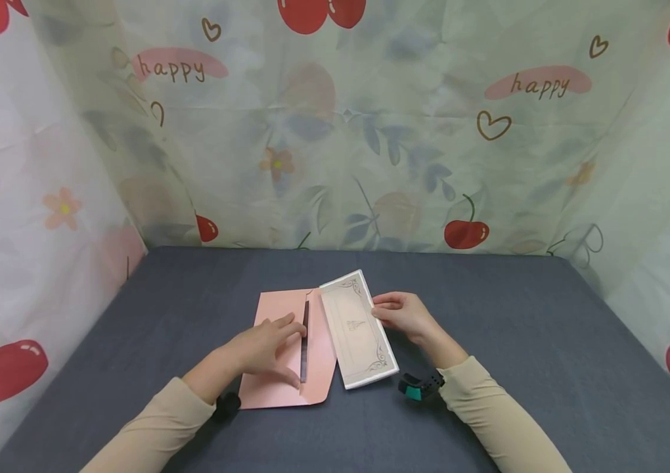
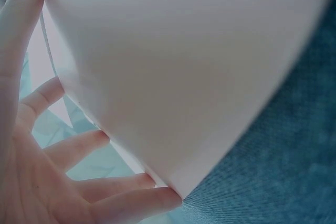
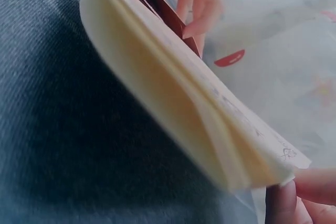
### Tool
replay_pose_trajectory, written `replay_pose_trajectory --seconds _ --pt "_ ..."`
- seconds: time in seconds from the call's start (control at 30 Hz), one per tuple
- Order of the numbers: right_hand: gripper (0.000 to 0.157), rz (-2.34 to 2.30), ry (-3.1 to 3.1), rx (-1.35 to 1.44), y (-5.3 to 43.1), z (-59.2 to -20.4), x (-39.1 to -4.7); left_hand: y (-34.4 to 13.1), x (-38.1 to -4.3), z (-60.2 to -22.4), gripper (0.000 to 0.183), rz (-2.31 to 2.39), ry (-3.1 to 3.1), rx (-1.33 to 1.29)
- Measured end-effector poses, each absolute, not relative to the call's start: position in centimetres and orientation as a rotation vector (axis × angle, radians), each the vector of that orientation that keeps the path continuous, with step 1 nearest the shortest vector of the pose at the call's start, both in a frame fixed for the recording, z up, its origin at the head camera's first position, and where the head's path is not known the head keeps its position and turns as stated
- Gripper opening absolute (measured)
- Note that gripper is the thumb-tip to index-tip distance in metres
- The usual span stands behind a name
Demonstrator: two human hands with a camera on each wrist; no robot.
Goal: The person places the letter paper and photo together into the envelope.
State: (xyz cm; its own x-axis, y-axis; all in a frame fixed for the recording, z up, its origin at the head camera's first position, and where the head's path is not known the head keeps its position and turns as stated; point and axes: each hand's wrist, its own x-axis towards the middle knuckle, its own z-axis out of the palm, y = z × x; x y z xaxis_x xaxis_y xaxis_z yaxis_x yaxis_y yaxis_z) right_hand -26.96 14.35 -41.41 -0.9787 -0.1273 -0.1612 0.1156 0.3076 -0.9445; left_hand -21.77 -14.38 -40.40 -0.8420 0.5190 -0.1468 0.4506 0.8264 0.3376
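Note:
A pink paper folder [image 1: 278, 302] lies on the table, with a dark narrow strip [image 1: 304, 355] running lengthwise along it. Over the folder spreads my left hand [image 1: 267, 351], its fingertips and thumb touching around that strip. In the left wrist view, the fingers of the left hand [image 2: 58, 177] are spread along the edge of a pale sheet [image 2: 173, 77]. My right hand [image 1: 402, 315] pinches the right edge of a cream booklet [image 1: 355, 335] with grey scrollwork corners. The booklet is tilted and overlaps the folder's right side; its layers [image 3: 173, 103] fan apart in the right wrist view.
A dark blue cloth [image 1: 489, 315] covers the table. Behind and on both sides hangs a curtain [image 1: 347, 164] printed with cherries, flowers and "happy". Near the right cuff is a black strap [image 1: 420, 386] with a teal part; a black object [image 1: 227, 404] shows by the left cuff.

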Motion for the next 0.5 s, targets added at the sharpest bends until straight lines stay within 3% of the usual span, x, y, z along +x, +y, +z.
replay_pose_trajectory --seconds 0.5 --pt "0.031 -1.824 2.278 0.017 12.6 -42.2 -27.1 -14.2 -21.6 -40.2 0.078 0.419 2.769 0.737"
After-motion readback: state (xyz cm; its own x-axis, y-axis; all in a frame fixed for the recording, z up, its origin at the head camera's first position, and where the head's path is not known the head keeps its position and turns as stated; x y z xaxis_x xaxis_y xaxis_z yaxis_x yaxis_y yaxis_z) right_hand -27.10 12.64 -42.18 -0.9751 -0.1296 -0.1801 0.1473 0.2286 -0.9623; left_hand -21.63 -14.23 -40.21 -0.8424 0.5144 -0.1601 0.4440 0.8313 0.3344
